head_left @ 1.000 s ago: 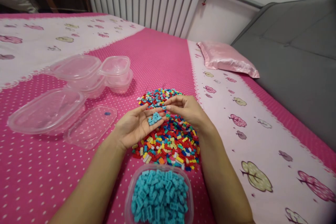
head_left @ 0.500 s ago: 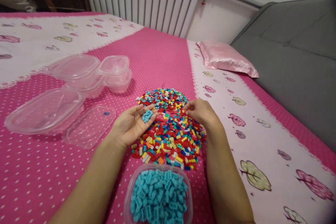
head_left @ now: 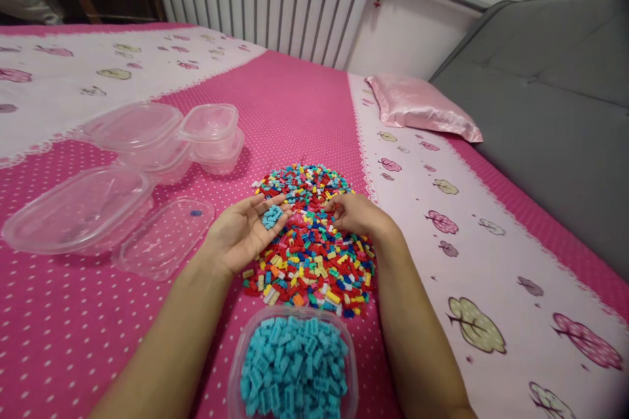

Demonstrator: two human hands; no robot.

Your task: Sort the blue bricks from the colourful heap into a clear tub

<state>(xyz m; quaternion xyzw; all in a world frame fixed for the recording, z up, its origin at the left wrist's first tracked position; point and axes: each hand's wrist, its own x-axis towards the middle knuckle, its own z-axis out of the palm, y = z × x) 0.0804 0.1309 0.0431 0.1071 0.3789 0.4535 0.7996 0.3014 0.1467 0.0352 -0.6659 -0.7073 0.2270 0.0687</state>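
My left hand (head_left: 234,234) is turned palm up over the left side of a mixed pile of toy bricks (head_left: 314,260). Several light blue toy bricks (head_left: 272,217) rest near its fingers. Over the right part of the pile, my right hand (head_left: 361,215) has its fingers bent and pinched together; whatever is between the fingertips is too small to make out. Close to me stands a clear plastic tub (head_left: 234,366) heaped with light blue bricks (head_left: 295,366).
Left of the pile lie several clear plastic containers (head_left: 78,209) and a flat clear lid (head_left: 164,239) with a small blue piece on it. All rests on a pink dotted bedspread (head_left: 299,111). A pink pillow (head_left: 420,108) lies by the grey headboard (head_left: 545,78).
My right hand has moved left over the pile, towards my left hand. The left hand still holds the light blue bricks on its palm. The view has shifted slightly.
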